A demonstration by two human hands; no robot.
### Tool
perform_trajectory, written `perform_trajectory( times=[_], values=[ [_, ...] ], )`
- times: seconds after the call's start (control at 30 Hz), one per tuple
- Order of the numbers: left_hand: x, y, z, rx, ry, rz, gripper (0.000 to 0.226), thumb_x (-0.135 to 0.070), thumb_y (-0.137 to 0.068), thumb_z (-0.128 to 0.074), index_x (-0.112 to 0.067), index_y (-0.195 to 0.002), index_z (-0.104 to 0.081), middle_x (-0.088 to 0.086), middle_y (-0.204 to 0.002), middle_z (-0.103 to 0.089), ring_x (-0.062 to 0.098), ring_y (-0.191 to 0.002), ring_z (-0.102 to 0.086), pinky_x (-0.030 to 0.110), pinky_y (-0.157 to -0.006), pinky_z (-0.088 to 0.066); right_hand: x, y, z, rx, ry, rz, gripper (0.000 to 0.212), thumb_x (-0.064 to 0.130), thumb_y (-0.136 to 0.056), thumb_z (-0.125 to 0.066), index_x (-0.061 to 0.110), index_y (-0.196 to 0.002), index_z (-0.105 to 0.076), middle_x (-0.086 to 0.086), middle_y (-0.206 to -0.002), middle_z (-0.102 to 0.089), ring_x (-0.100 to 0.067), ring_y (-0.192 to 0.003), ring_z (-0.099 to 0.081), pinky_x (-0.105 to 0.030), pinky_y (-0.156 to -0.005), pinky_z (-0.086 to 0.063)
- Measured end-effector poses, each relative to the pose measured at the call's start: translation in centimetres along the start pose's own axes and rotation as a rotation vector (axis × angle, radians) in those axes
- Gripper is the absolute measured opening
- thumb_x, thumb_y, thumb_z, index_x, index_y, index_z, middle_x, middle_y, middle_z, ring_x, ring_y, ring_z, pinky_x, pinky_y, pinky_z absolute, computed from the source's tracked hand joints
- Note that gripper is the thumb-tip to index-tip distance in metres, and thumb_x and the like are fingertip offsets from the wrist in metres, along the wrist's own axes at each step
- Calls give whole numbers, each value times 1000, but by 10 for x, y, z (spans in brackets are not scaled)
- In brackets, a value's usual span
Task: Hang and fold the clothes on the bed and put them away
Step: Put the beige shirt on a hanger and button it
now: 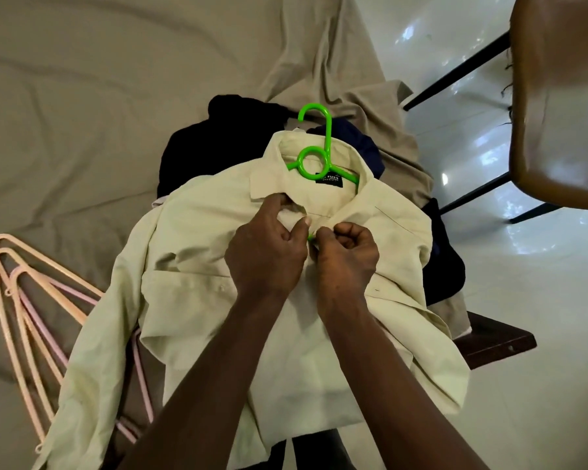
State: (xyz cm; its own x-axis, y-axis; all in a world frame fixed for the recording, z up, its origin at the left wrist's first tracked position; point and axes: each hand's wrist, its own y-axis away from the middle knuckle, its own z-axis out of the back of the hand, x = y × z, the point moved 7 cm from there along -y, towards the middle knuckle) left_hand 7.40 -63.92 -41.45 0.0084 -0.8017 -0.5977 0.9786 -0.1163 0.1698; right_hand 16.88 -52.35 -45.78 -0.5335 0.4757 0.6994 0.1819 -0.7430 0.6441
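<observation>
Both hands are busy right at the shirt front, just under the collar. The left hand (pixel 265 249) has thumb and fingers pinched on one edge of the opening, and the right hand (pixel 348 256) is curled tight, pinching the other edge. They're touching, knuckles nearly together, with a sliver of green peeking out between them.

The shirt (pixel 197 300) is a pale cream button-up lying front-up near the bed's edge, collar toward 12 o'clock and sleeves flopped out at 8 and 4. It's already on the green hanger (pixel 314 161) — hook and ring stick out of the collar at 12 o'clock from the hands, just above a dark neck label (pixel 329 180).

Under the shirt there's a heap of dark clothes (pixel 190 147), showing from 11 round to 3 o'clock.

Out at 8 o'clock a bunch of pink hangers (pixel 21 300) lies on the bed (pixel 82 96), partly tucked under the left sleeve. The sheet is beige and wrinkly.

At 2 o'clock — well apart — a brown chair (pixel 564 96) stands on a shiny white floor (pixel 523 300).
</observation>
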Motion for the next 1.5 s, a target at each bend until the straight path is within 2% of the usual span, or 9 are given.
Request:
perform_trajectory(
  times=[0.13, 0.23, 0.4, 0.63, 0.8, 0.97, 1.1, 1.27, 1.5],
  values=[
    [-6, -1, 3, -166, 47, 263, 57, -83, -86, -51, -29, -89, -70, -11, -86, -74, 16, -86, -67, 30, -72, -40, -2, 3, 5, -23, -15, 15, 25, 13, -82, -78, 22, -98, -61, 0, -81, -71, -20, -78, -71, -48, -88, -60],
    [-3, -10, 2, -263, 111, 435, 44, -65, -91, -62, -24, -78, -62, -12, -74, -61, 18, -82, -63, 29, -68, -32, -2, 6, 7, -21, 21, -2, 26, 21, -82, -82, 24, -99, -62, 6, -78, -71, -16, -79, -72, -44, -92, -59],
    [-29, -15, 26, -349, 123, -42, 14, -27, -89, -72, -18, -96, -65, -7, -84, -66, 14, -75, -61, 24, -69, -38, 15, 11, 2, 101, 405, 165, 29, 53, -86, -72, 24, -80, -71, 11, -71, -70, -13, -77, -67, -40, -85, -56],
    [-36, -3, 22, 15, -153, -500, 13, -11, -86, -69, -17, -97, -70, 4, -95, -55, 20, -73, -56, 27, -58, -36, 22, 10, 16, 17, 108, 145, 8, 23, -83, -80, 18, -79, -74, 12, -63, -67, -1, -58, -59, -27, -69, -52],
    [-22, -2, -5, 256, -12, -423, 24, -24, -86, -61, -16, -104, -74, 1, -98, -61, 18, -79, -61, 38, -68, -55, 11, 17, 12, 163, -238, -40, 14, -4, -88, -75, 8, -94, -71, -11, -74, -71, -17, -60, -66, -25, -56, -56],
    [-9, -9, -9, 329, 113, -289, 23, -40, -83, -71, -20, -95, -78, -4, -88, -68, 11, -74, -64, 30, -71, -55, -11, 13, 7, 261, -375, -170, 23, -6, -88, -76, -8, -110, -69, -17, -88, -76, -24, -80, -75, -32, -78, -65],
    [-8, -13, -8, 203, 96, -213, 10, -28, -88, -77, -20, -92, -74, -2, -89, -69, 11, -75, -61, 30, -74, -52, -17, 11, 7, 283, -426, -202, 21, -6, -87, -76, -8, -107, -68, -14, -86, -75, -24, -79, -75, -35, -84, -64],
    [-20, 7, -14, 95, -10, -207, 13, -29, -90, -74, -17, -89, -69, 3, -88, -65, 20, -79, -61, 32, -72, -46, -21, 11, 10, 275, -421, -187, 10, -5, -87, -75, 1, -95, -73, -8, -76, -74, -17, -69, -72, -23, -66, -61],
    [-8, -10, -19, 264, 51, -166, 15, -32, -87, -79, -18, -92, -78, -4, -86, -72, 12, -77, -64, 26, -70, -46, -27, 11, 9, 289, -492, -191, 16, -3, -88, -75, -5, -104, -76, -26, -103, -76, -35, -99, -75, -40, -90, -62]
  ],
)
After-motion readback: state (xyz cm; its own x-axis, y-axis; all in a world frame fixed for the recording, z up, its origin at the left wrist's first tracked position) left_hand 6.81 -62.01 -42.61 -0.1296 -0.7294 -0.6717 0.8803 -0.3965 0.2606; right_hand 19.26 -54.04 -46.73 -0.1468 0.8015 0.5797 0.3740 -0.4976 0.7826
